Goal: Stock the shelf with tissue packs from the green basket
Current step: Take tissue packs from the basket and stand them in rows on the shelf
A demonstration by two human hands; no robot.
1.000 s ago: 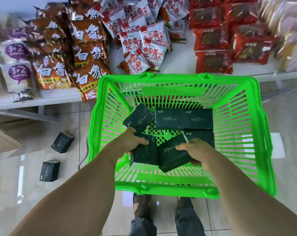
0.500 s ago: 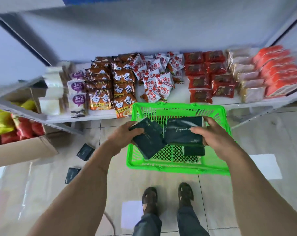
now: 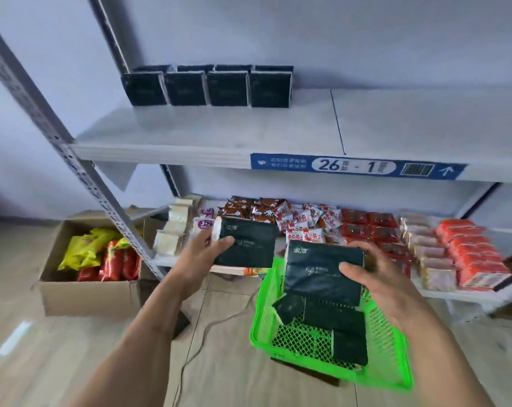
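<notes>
Lifted clear of the green basket (image 3: 393, 356) since a half second ago: both hands, each with a dark tissue pack, and a view now tilted up to take in the upper shelf (image 3: 207, 133).

Head view: left hand (image 3: 203, 254) clamped on one tissue pack (image 3: 249, 245), thumb across its front face, held up in front of the lower shelf of snack packets (image 3: 307, 224). Right hand (image 3: 375, 277) closed around a second tissue pack (image 3: 319, 274), just above the basket's far left corner. Down in the basket on the floor, at least three more dark packs (image 3: 334, 321), lying loose on the mesh. Far back left on the upper shelf, a row of four standing packs (image 3: 207, 88) with more behind, against the wall. Blue shelf label (image 3: 357, 167) on the shelf's front edge, marked 26 - 1. At left on the floor, a cardboard box (image 3: 84, 292) of yellow and red packets.
</notes>
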